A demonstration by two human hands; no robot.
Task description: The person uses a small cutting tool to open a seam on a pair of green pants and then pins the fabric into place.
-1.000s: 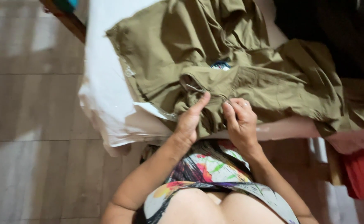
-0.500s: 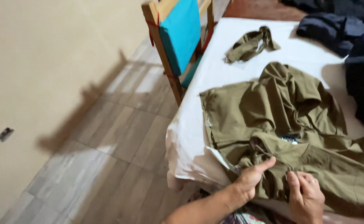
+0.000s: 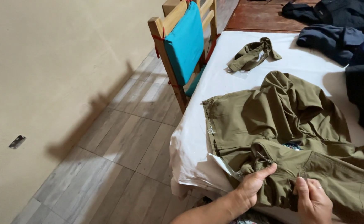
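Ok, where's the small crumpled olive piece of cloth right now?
In the head view the small olive piece lies apart on the white table cover, beyond the large olive garment, between the blue-cushioned chair and the dark blue clothes.

Olive garment (image 3: 281, 124) under my left hand (image 3: 254, 186) and right hand (image 3: 314, 201): woven cloth, matt, creased, stitched seams raised. Small olive scrap (image 3: 252, 56): same matt cloth. Table cover (image 3: 207, 91): white cloth, smooth, slight sheen, loose folds at the edge. Dark clothes (image 3: 335, 37): navy cloth, matt, soft-looking. Chair (image 3: 159, 37): light wood, smooth, unpainted; its cushion (image 3: 186, 41) is teal cloth, matt. Tabletop (image 3: 265, 16): dark wood, semi-gloss. Floor (image 3: 119, 137): grey wood-grain tiles, light gloss. Wall (image 3: 45, 62): beige, matt, plain.
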